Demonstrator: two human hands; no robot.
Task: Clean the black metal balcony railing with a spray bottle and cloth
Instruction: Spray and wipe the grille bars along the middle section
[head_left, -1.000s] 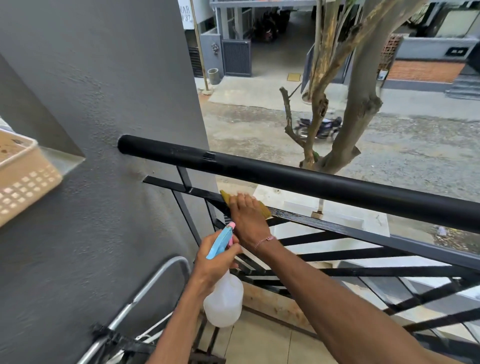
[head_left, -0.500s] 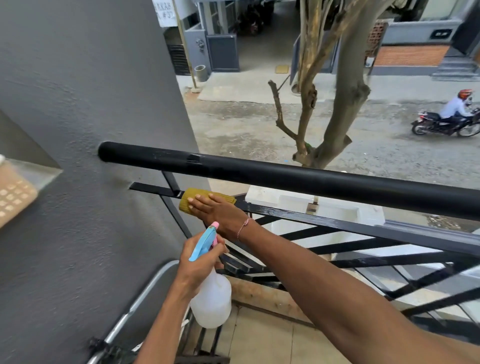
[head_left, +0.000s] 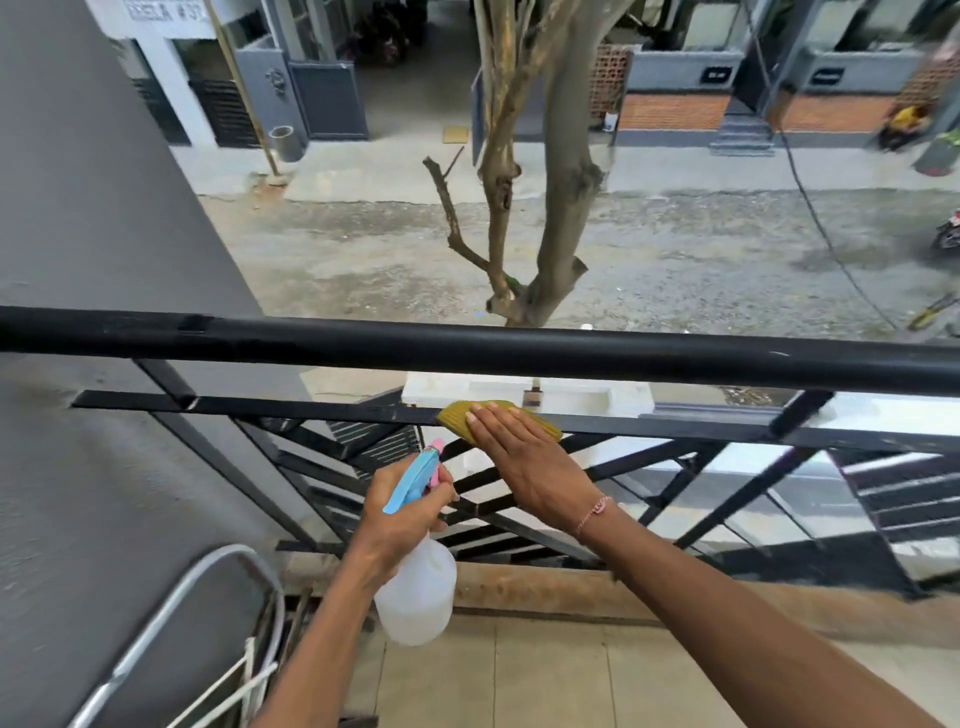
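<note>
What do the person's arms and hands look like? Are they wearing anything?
Both arms are bare, with no sleeves and no gloves in view. The right hand has a thin pink and white string bracelet round its wrist. The left hand shows no bracelet, watch or ring in this view.

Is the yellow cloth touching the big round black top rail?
Apart. In the head view the yellow cloth lies on the flat black bar below the round black top rail, with open space between them.

home balcony | railing (head_left: 519, 358) | street (head_left: 675, 249) below | tiled floor (head_left: 545, 675)
</note>
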